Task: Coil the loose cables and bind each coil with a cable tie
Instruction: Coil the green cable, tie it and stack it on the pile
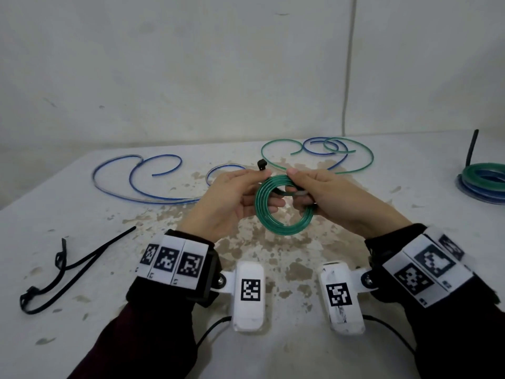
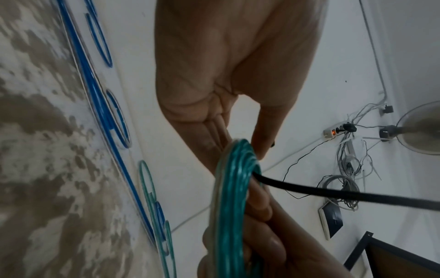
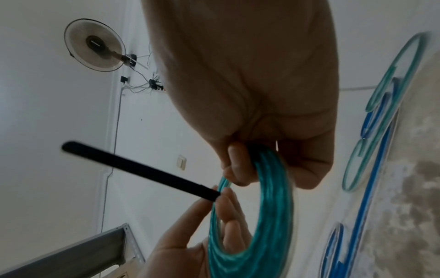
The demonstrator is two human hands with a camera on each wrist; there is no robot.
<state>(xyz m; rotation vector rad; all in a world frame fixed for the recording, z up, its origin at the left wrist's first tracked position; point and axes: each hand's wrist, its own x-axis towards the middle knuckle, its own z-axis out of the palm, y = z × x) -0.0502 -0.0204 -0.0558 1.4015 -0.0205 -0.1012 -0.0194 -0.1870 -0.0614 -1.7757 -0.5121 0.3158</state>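
A coil of green cable [image 1: 284, 207] hangs above the middle of the table [image 1: 82, 203], held between both hands. My left hand [image 1: 246, 184] pinches a black cable tie [image 1: 261, 164] near its head at the coil's top, with its other fingers inside the ring. My right hand [image 1: 308, 184] grips the coil's upper right side. In the left wrist view the tie's strap [image 2: 333, 195] runs out from the green coil [image 2: 233, 188]. In the right wrist view the tie's tail [image 3: 133, 167] sticks out free beside the green coil [image 3: 269, 197].
Loose blue cable [image 1: 153, 184] curls at the back left. Loose green and blue cables [image 1: 317, 151] lie tangled at the back. Bound coils [image 1: 483, 181] are stacked at the right edge. Spare black ties [image 1: 62, 269] lie at the front left.
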